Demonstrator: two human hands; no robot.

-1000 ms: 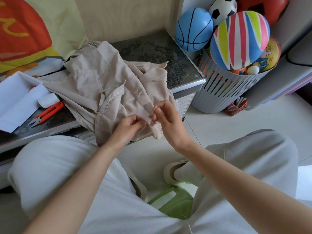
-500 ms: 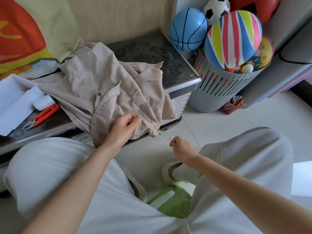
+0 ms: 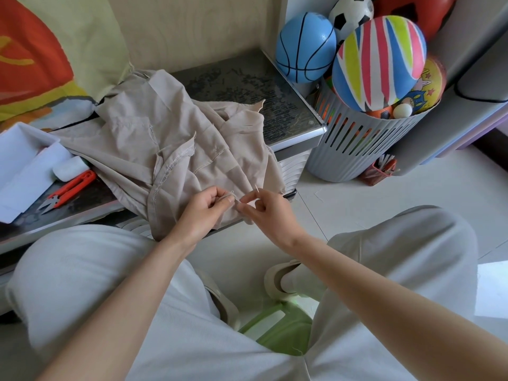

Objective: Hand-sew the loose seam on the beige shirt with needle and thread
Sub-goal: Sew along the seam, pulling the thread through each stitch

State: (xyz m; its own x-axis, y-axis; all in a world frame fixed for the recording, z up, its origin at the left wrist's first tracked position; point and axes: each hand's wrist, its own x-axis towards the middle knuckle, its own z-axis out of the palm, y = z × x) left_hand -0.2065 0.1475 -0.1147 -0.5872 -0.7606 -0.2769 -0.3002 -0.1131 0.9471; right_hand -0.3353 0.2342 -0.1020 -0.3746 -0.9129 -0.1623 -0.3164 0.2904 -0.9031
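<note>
left hand (image 3: 203, 209): fingers curled, with thumb and forefinger pinching a fold of the beige shirt (image 3: 154, 138) where it hangs off the bench's front edge.
right hand (image 3: 265, 213): just beside the left hand, fingertips nearly touching it. thumb and forefinger are pressed together on the needle (image 3: 256, 189), and the other fingers are loosely curled.
white box (image 3: 24, 166): open, at the bench's left end near the front edge.
white roll (image 3: 70, 167): lying against the box's right side, just behind the orange snips.
orange snips (image 3: 71, 188): flat near the front edge, blades pointing toward the front left, handles just beside the shirt.
shirt: crumpled across the middle of the bench, from the back left down to the front edge. its lower part drapes over that edge, and a stitched seam is turned up in the middle.
needle: a thin pale sliver rising past the right forefinger, against the hanging cloth. the thread is too fine to make out.
bench (image 3: 247, 86): dark glossy top with a metal rim, bare at the back right corner.
green stool (image 3: 277, 328): on the floor between the person's knees.
grey basket (image 3: 357, 149): slotted, on the floor just beside the bench's right edge, piled with balls.
blue ball (image 3: 305, 48): on the basket's left side, touching the striped ball (image 3: 379, 61), which sits on top.
</note>
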